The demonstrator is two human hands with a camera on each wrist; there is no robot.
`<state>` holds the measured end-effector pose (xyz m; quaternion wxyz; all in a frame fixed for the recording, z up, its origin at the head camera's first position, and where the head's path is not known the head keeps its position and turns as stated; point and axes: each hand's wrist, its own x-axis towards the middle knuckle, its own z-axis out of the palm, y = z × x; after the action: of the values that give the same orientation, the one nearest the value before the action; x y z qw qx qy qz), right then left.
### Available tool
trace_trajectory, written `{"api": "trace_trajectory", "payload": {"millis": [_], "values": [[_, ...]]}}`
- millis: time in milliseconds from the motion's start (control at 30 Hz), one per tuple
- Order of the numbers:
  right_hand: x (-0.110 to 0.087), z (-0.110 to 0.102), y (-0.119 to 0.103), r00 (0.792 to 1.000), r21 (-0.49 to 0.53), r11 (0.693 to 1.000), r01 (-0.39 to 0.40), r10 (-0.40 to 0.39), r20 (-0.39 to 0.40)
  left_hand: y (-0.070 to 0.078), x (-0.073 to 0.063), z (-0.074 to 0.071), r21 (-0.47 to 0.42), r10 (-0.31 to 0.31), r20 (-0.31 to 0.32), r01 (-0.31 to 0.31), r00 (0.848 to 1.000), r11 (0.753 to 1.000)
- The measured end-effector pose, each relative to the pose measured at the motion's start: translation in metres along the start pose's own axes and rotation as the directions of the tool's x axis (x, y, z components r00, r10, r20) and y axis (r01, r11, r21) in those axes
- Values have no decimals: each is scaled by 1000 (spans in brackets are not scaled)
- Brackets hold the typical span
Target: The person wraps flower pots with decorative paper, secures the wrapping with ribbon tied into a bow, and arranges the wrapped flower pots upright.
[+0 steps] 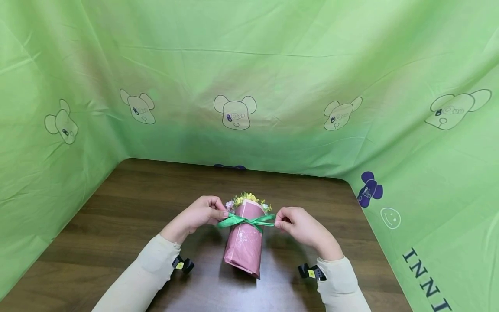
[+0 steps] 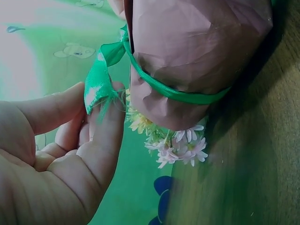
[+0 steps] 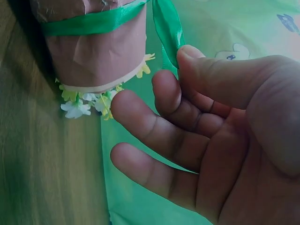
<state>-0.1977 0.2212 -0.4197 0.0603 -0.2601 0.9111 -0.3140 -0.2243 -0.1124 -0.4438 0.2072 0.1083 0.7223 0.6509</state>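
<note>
A bouquet wrapped in pink paper [image 1: 243, 249] lies on the table, its yellow, white and pale purple flowers [image 1: 249, 198] pointing to the far side. Around its middle runs a green ribbon [image 1: 249, 221], tied in a bow at the front. My left hand [image 1: 199, 216] pinches the ribbon on the left side between thumb and fingers; the frayed ribbon end [image 2: 101, 93] shows in the left wrist view. On the other side my right hand [image 1: 302, 225] pinches the ribbon's right part [image 3: 168, 33] with thumb and index finger, the other fingers loosely bent.
The brown wooden table [image 1: 156, 190] is enclosed by a green cloth [image 1: 179, 69] printed with bear heads, at the back and both sides. Black straps with small devices sit on the left wrist [image 1: 183, 264] and right wrist [image 1: 312, 272].
</note>
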Motion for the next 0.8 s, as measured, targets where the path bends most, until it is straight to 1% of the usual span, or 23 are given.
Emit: {"api": "trace_trajectory", "payload": {"millis": [133,400,533,667,800], "values": [[-1,-1,-1,999,-18,1000,5,-4,34,1,-1,-1,0,-5,8,5,1000,1000],[-4,0,2,992,13,999,35,-36,121,0,-2,-1,10,-18,9,18,1000,1000],[-6,0,4,987,37,999,27,-33,160,-1,-3,-1,16,-11,17,10,1000,1000],[-7,-1,4,979,41,999,18,-26,204,-1,-4,0,17,-7,21,6,1000,1000],[-9,-3,3,976,26,999,22,-27,217,-1,-4,1,20,-13,22,13,1000,1000]]}}
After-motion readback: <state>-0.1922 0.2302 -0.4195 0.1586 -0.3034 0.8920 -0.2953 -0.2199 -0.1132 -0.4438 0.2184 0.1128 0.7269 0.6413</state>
